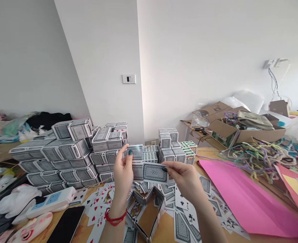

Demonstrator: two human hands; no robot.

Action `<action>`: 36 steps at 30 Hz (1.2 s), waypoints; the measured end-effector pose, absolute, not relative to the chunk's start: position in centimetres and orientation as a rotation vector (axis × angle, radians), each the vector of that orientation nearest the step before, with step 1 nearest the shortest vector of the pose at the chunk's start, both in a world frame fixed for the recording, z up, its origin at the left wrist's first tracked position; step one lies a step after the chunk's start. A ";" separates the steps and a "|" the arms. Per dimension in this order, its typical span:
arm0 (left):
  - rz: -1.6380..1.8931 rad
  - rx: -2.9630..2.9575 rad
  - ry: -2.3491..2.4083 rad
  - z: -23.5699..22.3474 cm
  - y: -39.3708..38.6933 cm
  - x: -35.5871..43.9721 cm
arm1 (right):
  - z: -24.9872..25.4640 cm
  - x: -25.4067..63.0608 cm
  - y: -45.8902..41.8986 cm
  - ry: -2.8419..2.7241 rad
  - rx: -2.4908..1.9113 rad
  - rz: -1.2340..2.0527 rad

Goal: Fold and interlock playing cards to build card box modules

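My left hand (123,170) pinches a grey-patterned playing card (136,152) between thumb and fingers, its back facing me. Another card with the same back (138,172) shows just below it; whether the two are joined, I cannot tell. My right hand (183,179) grips the right end of a playing card (155,173) held level, its left end meeting that lower card. Beneath both hands stands an angular frame of folded cards (159,206) on the table. Loose playing cards (181,226) lie scattered around it, some face up.
Stacked card-covered blocks (70,152) rise at the left, with a smaller stack (173,153) behind my right hand. A black phone (66,225) and a white power strip (54,200) lie front left. Pink paper (247,199), tangled yarn (260,158) and an open cardboard box (242,135) occupy the right.
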State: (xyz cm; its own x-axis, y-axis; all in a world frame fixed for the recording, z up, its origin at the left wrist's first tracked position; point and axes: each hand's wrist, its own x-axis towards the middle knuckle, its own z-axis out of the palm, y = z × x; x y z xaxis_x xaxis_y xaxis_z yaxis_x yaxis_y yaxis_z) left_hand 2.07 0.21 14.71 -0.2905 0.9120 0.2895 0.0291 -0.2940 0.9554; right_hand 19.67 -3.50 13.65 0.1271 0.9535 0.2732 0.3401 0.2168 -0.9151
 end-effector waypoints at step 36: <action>1.418 1.061 1.164 13.4 0.6 2.4 | 10.0 22.5 0.3 -1.564 -1.776 0.626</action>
